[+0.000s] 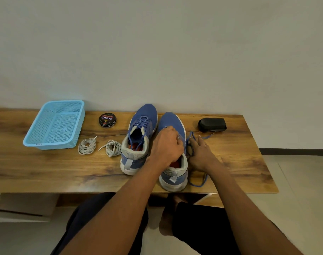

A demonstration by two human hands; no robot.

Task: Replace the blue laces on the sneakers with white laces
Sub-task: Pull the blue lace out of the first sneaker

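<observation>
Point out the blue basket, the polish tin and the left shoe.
blue basket (37, 130): head view, left wall.
polish tin (107, 120): head view, lid centre.
left shoe (146, 112): head view, toe upper.

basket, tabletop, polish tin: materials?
Basket: light blue moulded plastic, going by its perforated mesh walls. Tabletop: wood grain with dark knots, matte; could be laminate. Polish tin: probably metal, glossy black printed lid.

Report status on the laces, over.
Left hand on right sneaker; right hand pulling its blue lace. Left sneaker still laced. White laces untouched. Nothing blocking.
</observation>
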